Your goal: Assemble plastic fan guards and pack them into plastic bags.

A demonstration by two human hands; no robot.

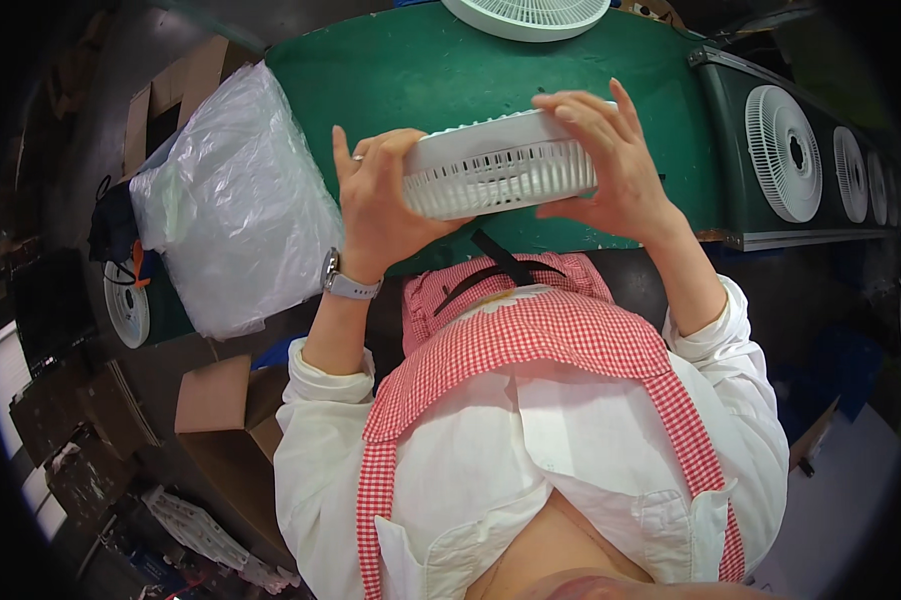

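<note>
Between both hands I hold a round white fan grille [500, 178] up above the green table, tilted so that its slotted side wall faces me. My left hand [378, 195] is closed around its left edge, thumb below and fingers on top, index finger sticking up. At the right edge my right hand [610, 165] grips it, thumb underneath and fingers over the top rim, slightly blurred. The inside of the grille is hidden from this angle. Another white fan grille [526, 14] lies at the table's far edge.
A stack of clear plastic bags [240, 210] lies left of the green table [370, 75]. To the right, a dark conveyor [735, 130] carries several white fan grilles [782, 153]. Cardboard boxes [215, 400] stand on the floor at left, beside another round white grille [127, 305].
</note>
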